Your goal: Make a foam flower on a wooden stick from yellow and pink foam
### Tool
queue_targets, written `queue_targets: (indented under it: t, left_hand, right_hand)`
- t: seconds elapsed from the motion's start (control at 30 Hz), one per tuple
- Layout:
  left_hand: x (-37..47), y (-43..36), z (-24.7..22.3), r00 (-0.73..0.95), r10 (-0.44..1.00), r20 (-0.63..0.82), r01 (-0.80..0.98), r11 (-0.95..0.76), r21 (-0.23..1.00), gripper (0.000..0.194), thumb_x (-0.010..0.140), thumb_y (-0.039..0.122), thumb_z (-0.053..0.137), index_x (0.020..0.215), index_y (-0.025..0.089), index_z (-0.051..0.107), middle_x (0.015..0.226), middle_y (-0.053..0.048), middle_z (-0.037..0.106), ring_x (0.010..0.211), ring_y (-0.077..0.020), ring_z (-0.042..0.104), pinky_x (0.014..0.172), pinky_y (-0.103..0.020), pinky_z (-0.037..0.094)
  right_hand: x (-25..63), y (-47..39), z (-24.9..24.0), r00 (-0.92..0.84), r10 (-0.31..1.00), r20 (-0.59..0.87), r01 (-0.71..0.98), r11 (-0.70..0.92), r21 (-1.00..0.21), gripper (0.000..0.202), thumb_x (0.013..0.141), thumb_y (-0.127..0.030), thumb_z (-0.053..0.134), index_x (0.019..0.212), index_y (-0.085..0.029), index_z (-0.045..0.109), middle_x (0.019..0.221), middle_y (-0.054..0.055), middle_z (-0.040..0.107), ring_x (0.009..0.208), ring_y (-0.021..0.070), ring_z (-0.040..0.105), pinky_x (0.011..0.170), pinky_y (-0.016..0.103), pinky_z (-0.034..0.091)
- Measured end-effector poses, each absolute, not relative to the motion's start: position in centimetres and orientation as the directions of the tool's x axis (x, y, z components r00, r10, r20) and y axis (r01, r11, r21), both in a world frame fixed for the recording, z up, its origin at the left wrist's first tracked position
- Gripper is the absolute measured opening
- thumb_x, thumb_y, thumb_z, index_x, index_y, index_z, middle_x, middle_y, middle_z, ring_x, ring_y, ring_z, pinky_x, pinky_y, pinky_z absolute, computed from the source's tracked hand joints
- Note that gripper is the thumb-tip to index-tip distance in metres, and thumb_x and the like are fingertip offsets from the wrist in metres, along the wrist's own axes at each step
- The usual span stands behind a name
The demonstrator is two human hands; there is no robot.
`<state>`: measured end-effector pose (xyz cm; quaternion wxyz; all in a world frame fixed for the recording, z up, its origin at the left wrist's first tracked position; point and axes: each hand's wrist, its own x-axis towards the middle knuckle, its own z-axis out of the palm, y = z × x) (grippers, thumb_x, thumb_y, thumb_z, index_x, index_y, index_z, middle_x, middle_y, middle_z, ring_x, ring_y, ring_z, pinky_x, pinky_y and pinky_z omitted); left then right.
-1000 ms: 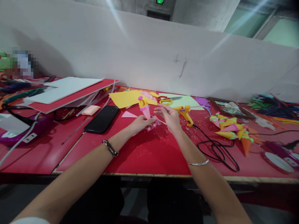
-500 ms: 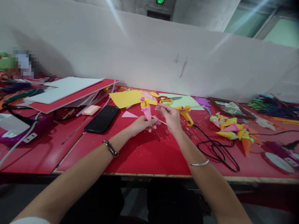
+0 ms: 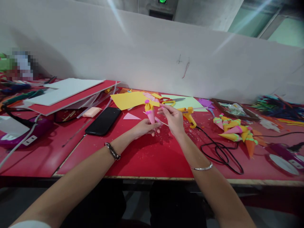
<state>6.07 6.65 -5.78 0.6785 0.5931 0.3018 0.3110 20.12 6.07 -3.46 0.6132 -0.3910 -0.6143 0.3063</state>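
Note:
Over the red table, my left hand (image 3: 145,127) is closed around the lower part of a small paper cone (image 3: 151,117). The cone is pink, with a yellow upper part, a pink band and a pink ball on top. To its right is my right hand (image 3: 173,117), fingertips pinched together close to the cone's upper half. Whatever sits in that pinch is too small to make out. A thin pale stick (image 3: 164,123) shows between the hands. Just behind the right hand lie yellow-handled scissors (image 3: 169,102) and a yellow glue gun (image 3: 189,116).
A black phone (image 3: 104,121) and a pink triangle (image 3: 131,116) lie left. Yellow paper (image 3: 128,100) is behind. Several finished cones (image 3: 234,129), a black cord (image 3: 222,153) and a brown tray (image 3: 234,109) are right. White boards (image 3: 73,90) are stacked far left.
The cone has tilted slightly and shifted a little right and down in my left hand. My right hand stays almost in place, its fingertips still pinched.

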Motion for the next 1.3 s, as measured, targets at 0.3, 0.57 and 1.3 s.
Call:
queue_targets:
  t: [0.3, 0.57, 1.3]
  left_hand:
    - [6.2, 6.4, -5.6, 0.669, 0.741, -0.053, -0.041, 0.108, 0.993, 0.023, 0.074, 0.032, 0.059, 0.07, 0.01, 0.055, 0.055, -0.001, 0.06, 0.037, -0.0036, 0.048, 0.041, -0.017, 0.037]
    - [6.2, 6.2, -5.5, 0.677, 0.735, -0.025, -0.052, 0.081, 0.995, 0.021, 0.073, 0.03, 0.059, 0.069, 0.01, 0.055, 0.052, 0.001, 0.058, 0.036, -0.0037, 0.048, 0.04, -0.016, 0.035]
    - [6.3, 5.8, -5.1, 0.687, 0.727, -0.016, 0.032, -0.009, 0.999, 0.019, 0.077, 0.025, 0.055, 0.065, 0.01, 0.054, 0.051, 0.002, 0.056, 0.036, -0.0036, 0.047, 0.04, -0.016, 0.034]
  right_hand:
    - [19.4, 5.4, -3.2, -0.071, 0.705, 0.706, 0.326, 0.685, -0.652, 0.018, 0.077, -0.023, 0.056, 0.088, -0.031, 0.066, 0.11, 0.0, 0.052, 0.105, 0.015, 0.049, 0.093, 0.034, 0.041]
    - [19.3, 5.5, -3.4, -0.078, 0.735, 0.674, 0.292, 0.663, -0.689, 0.016, 0.078, -0.026, 0.054, 0.087, -0.029, 0.066, 0.111, 0.001, 0.051, 0.105, 0.0153, 0.048, 0.093, 0.034, 0.041]
    - [18.9, 5.9, -4.1, -0.086, 0.901, 0.426, -0.084, 0.419, -0.904, 0.035, 0.069, -0.024, 0.06, 0.103, -0.026, 0.051, 0.107, 0.002, 0.055, 0.099, 0.014, 0.052, 0.086, 0.029, 0.045]
